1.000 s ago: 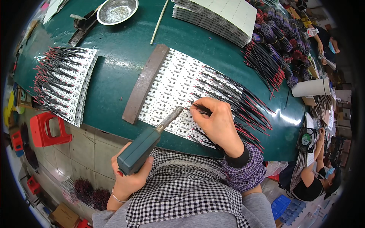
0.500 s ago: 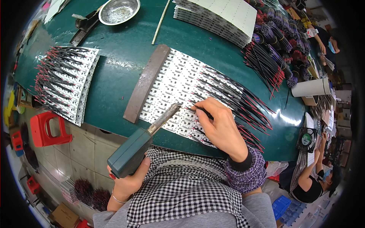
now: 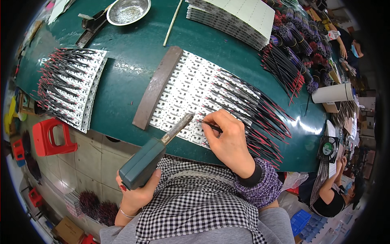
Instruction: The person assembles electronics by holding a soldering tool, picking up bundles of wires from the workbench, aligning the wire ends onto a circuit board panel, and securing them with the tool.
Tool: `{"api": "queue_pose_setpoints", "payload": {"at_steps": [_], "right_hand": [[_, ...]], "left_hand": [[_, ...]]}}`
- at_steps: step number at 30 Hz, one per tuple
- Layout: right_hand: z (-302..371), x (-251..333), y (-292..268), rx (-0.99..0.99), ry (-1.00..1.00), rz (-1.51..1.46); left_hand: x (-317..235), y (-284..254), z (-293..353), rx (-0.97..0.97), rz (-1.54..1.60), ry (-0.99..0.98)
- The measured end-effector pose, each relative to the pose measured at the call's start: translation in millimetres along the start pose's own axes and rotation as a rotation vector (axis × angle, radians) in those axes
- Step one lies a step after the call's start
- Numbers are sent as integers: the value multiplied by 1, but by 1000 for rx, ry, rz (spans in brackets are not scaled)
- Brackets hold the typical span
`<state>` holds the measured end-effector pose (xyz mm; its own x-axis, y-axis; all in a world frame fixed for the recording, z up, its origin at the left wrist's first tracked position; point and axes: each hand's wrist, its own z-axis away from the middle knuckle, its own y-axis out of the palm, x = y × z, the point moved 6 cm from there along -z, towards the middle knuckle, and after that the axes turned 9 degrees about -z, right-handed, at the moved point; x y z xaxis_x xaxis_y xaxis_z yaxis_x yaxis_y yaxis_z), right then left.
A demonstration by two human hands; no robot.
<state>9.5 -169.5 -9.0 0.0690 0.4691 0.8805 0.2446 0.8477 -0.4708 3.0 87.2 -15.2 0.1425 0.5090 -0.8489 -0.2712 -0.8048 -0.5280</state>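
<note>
A dark green soldering gun (image 3: 143,163) with a long metal tip is gripped in my left hand (image 3: 140,193); its tip rests at or just above a white circuit board panel (image 3: 183,87). Close to that tip, my right hand (image 3: 230,144) pinches a thin black wire (image 3: 211,126) against the panel. Rows of black wires (image 3: 260,103) with red ends fan out to the right from the panel's right part. Along the panel's left edge lies a brown bar (image 3: 157,89). My right fingers hide part of the lower rows.
At left lies another wired panel (image 3: 91,87). Behind are a metal bowl (image 3: 128,12), a black holder (image 3: 92,30), a thin rod (image 3: 172,22) and stacked boards (image 3: 233,20). Wire bundles (image 3: 290,44) fill the far right. A red stool (image 3: 53,137) stands left. Co-workers (image 3: 339,195) sit at right.
My right hand has shifted slightly toward me and left, now pinching a wire lower on the panel. The soldering gun's tip has moved slightly down with it.
</note>
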Motion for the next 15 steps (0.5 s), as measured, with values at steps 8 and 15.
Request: {"api": "queue_pose_setpoints", "payload": {"at_steps": [8, 15], "right_hand": [[-2, 3, 1, -9, -21, 57], [-2, 2, 2, 2, -17, 70]], "left_hand": [[-3, 2, -8, 16, 133, -89], [-12, 0, -10, 69, 44, -30]]}}
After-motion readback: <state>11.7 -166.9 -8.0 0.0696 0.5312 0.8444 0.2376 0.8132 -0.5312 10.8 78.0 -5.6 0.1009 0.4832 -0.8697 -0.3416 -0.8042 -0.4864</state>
